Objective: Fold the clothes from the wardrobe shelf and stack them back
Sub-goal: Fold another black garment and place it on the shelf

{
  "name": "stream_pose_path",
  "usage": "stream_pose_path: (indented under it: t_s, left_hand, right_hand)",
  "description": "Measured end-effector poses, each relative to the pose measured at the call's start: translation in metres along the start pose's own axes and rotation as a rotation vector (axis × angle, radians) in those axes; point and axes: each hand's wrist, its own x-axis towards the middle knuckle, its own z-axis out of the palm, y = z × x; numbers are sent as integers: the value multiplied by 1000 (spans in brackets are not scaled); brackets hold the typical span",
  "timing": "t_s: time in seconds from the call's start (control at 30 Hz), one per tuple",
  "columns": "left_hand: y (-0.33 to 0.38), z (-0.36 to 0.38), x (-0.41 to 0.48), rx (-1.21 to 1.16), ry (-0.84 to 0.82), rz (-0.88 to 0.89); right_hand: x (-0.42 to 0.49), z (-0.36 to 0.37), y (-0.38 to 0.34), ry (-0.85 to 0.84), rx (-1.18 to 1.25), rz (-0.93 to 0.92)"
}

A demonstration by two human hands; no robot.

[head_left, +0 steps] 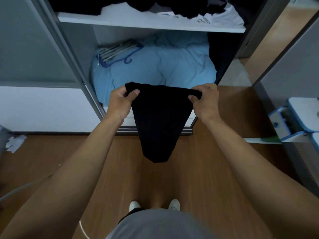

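Your left hand (120, 102) and right hand (206, 100) each pinch a top corner of the black garment (159, 121), which hangs mid-frame over the floor. Both holds are shallow: one slip drops it. On the wardrobe shelf (120, 20) at the top, the loose clothes (222, 15) overhang and could slide off.

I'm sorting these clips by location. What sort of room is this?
Most likely a bedroom, at an open wardrobe. A shelf holds loose clothes, a light blue quilt with hangers on it fills the space below, and both hands hold up a black garment.
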Motion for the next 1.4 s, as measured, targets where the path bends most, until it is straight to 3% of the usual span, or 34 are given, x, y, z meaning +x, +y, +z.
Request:
stream_pose_path:
  t_s: [0.1,0.23,0.3,0.37,0.5,0.57,0.7,0.8,0.87,0.97,1.13,1.27,1.4]
  left_hand:
    - [11,-4,5,-69,-13,25]
    - [21,-15,15,-286,-74,27]
    - [14,-20,16,-445,-121,-25]
    - [2,-24,14,-449,-151,-115]
    - [-17,-20,4,-149,-385,-281]
    - [-14,-11,2,-156,-411,-302]
    - [7,19,2,-267,-267,-256]
    - [22,33,1,-216,-222,-204]
    - [28,34,-1,-173,-193,-188]
    - [34,23,-5,-97,-154,-184]
    - [45,-15,0,-28,-12,-179]
    - [50,-29,1,-112,65,-237]
    - [51,-57,-2,-196,43,-386]
  right_hand:
    - [3,-12,-5,-135,223,-73]
    - [5,-23,-20,-217,636,35]
    - [6,-22,-32,-240,845,88]
    - [7,-19,-43,-271,945,102]
    - [4,-21,-54,-375,919,115]
    - [5,-26,-53,-399,935,144]
    - [15,-48,-31,-407,1064,174]
    - [-6,-39,10,-446,691,311]
    - [-35,-15,34,-560,593,343]
    - [-62,19,38,-546,654,380]
    - [-52,24,7,-570,989,358]
    - [-57,32,-19,-799,781,262]
    - [-63,40,-35,-785,1010,361]
